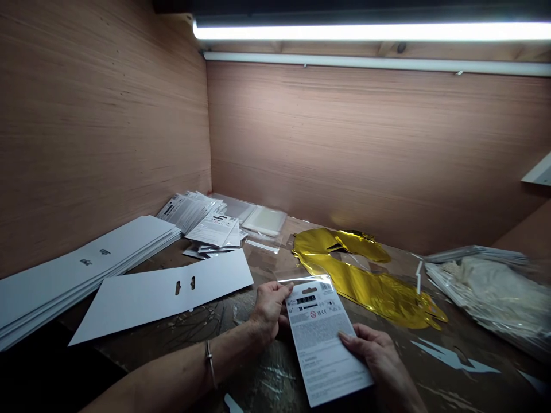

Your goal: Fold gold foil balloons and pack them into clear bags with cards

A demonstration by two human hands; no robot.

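A flat printed card packet in a clear plastic sleeve is held between both hands, its text side up and its hang hole at the far end. My left hand is closed on the upper left corner, thumb on top. On the right edge, lower down, my right hand grips the packet with its thumb over the print; its other fingers are mostly hidden underneath. Just beyond lies a flat gold foil balloon, spread out on the table. To the left rests a white folded card with two hang holes.
A stack of white cards fills the left side. Finished-looking printed packets pile up at the back left, beside clear plastic sleeves. A heap of plastic-wrapped items lies right. White scraps dot the worn tabletop; wooden walls enclose it.
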